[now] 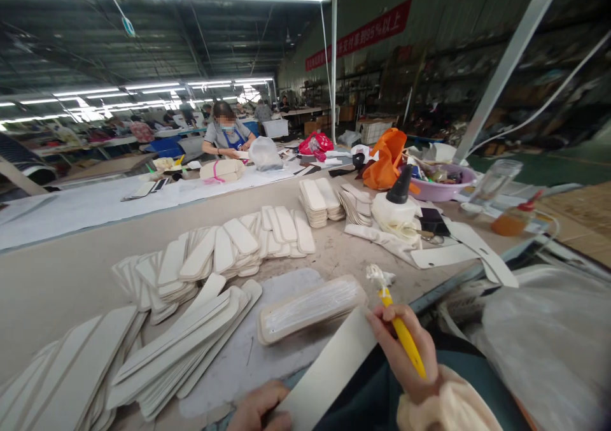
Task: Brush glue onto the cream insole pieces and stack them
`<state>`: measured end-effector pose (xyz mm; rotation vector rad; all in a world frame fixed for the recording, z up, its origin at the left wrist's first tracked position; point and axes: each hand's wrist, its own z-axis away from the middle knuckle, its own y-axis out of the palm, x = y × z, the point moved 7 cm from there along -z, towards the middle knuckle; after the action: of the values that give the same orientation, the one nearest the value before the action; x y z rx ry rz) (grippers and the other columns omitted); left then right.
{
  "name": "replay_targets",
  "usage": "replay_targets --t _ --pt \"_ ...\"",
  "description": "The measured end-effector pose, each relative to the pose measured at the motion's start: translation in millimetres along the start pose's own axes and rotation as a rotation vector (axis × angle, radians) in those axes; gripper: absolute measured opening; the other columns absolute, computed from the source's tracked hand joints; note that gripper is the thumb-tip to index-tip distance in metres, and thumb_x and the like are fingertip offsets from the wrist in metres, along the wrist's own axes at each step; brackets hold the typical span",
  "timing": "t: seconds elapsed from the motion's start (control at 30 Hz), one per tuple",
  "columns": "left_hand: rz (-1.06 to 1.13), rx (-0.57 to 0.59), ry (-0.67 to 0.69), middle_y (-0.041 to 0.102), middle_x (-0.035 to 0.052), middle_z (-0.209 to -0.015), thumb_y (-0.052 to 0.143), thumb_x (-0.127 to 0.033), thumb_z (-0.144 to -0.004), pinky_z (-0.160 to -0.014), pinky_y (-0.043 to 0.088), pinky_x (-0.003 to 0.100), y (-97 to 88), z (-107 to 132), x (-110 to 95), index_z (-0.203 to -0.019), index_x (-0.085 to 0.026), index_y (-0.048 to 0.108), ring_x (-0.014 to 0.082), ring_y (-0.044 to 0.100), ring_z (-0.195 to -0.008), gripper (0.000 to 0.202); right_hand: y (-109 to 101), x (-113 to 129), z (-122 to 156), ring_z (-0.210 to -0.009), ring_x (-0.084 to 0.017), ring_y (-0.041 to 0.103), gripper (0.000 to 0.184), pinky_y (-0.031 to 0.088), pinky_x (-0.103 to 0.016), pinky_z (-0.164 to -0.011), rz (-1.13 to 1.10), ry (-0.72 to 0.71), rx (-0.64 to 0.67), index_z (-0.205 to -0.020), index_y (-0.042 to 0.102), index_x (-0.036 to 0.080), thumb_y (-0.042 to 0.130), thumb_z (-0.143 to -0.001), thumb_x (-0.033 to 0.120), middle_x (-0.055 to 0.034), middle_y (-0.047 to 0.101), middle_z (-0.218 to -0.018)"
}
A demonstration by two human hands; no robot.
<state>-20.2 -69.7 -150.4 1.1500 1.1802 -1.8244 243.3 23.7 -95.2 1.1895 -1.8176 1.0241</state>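
My left hand, at the bottom edge, is closed on the near end of a long off-white strip. A yellow-handled glue brush lies in the grip of my right hand, its head clotted with white paste. The fingertips of that same hand also touch the strip's far corner. Just beyond the strip, a stack of rounded oblong pieces sits on the table, its top one smeared with shiny white glue. Fanned off-white pieces lie to the left of it.
More piles of oblong pieces spread over the table. At the right are a white tub with a black cone, a pink basin, an orange bag and a bottle of amber liquid. A co-worker sits across the table.
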Motion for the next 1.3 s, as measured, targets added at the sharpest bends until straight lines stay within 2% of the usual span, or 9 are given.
replay_targets --t 0.1,0.2,0.3,0.4,0.5,0.73,1.0,1.3 --pt "-0.020 -0.251 -0.129 0.069 0.0061 -0.090 0.056 -0.052 -0.079 -0.070 0.049 0.030 -39.9 -6 3 -0.100 -0.025 0.069 0.0221 0.062 -0.081 0.036 3 -3 -22 -0.059 -0.013 0.058 0.026 0.050 -0.022 -0.057 0.036 -0.031 -0.062 -0.078 0.048 0.023 0.065 -0.084 0.042 -0.0002 0.063 -0.078" --pt "-0.034 -0.498 -0.191 0.069 0.0040 -0.088 0.059 -0.050 -0.074 -0.067 0.050 0.032 -77.7 -19 -3 -0.115 -0.021 0.060 0.0221 0.063 -0.078 0.050 14 -6 -42 -0.060 -0.014 0.058 0.024 0.049 -0.023 -0.057 0.091 -0.074 -0.041 -0.081 0.052 0.023 0.064 -0.084 0.044 0.0014 0.061 -0.072" --pt "-0.083 -0.594 -0.146 0.065 -0.0005 -0.074 0.060 -0.047 -0.073 -0.064 0.048 0.031 -98.9 -39 -10 -0.113 -0.018 0.055 0.0190 0.061 -0.067 0.050 24 -11 -55 -0.060 -0.014 0.059 0.023 0.048 -0.024 -0.060 0.151 -0.084 -0.018 -0.082 0.054 0.023 0.060 -0.086 0.045 0.0024 0.060 -0.068" --pt "-0.189 -0.612 -0.141 0.063 -0.0033 -0.067 0.063 -0.044 -0.072 -0.066 0.046 0.032 -107.7 -55 -7 -0.109 -0.018 0.053 0.0188 0.061 -0.065 0.047 32 -18 -62 -0.061 -0.015 0.058 0.025 0.046 -0.026 -0.061 0.190 -0.083 0.024 -0.079 0.053 0.022 0.054 -0.088 0.045 0.0019 0.058 -0.067" --pt "-0.235 -0.585 -0.171 0.064 -0.0035 -0.066 0.063 -0.044 -0.072 -0.065 0.046 0.032 -108.5 -61 1 -0.110 -0.018 0.052 0.0198 0.063 -0.066 0.048 37 -24 -64 -0.059 -0.015 0.056 0.024 0.045 -0.026 -0.060 0.220 -0.088 0.067 -0.079 0.051 0.022 0.052 -0.089 0.044 0.0021 0.056 -0.066" --pt "-0.244 -0.530 -0.236 0.067 -0.0027 -0.068 0.062 -0.042 -0.073 -0.065 0.045 0.032 -104.4 -61 9 -0.116 -0.016 0.051 0.0198 0.064 -0.067 0.052 43 -35 -66 -0.059 -0.015 0.058 0.020 0.043 -0.024 -0.059 0.318 -0.118 0.132 -0.079 0.050 0.022 0.054 -0.088 0.039 0.0027 0.058 -0.067" --pt "-0.367 -0.483 -0.249 0.068 -0.0013 -0.071 0.057 -0.037 -0.076 -0.067 0.044 0.030 -102.6 -61 5 -0.107 -0.018 0.061 0.0178 0.062 -0.068 0.036 47 -40 -64 -0.063 -0.016 0.058 0.016 0.042 -0.026 -0.062 0.332 -0.118 0.147 -0.081 0.049 0.023 0.053 -0.088 0.036 0.0024 0.057 -0.071" --pt "-0.440 -0.465 -0.244 0.069 -0.0014 -0.071 0.054 -0.042 -0.077 -0.065 0.043 0.029 -102.7 -61 4 -0.104 -0.020 0.064 0.0182 0.062 -0.067 0.037 48 -47 -63 -0.069 -0.019 0.062 0.009 0.043 -0.027 -0.063 0.411 -0.121 0.183 -0.087 0.052 0.024 0.054 -0.088 0.032 0.0001 0.063 -0.076"
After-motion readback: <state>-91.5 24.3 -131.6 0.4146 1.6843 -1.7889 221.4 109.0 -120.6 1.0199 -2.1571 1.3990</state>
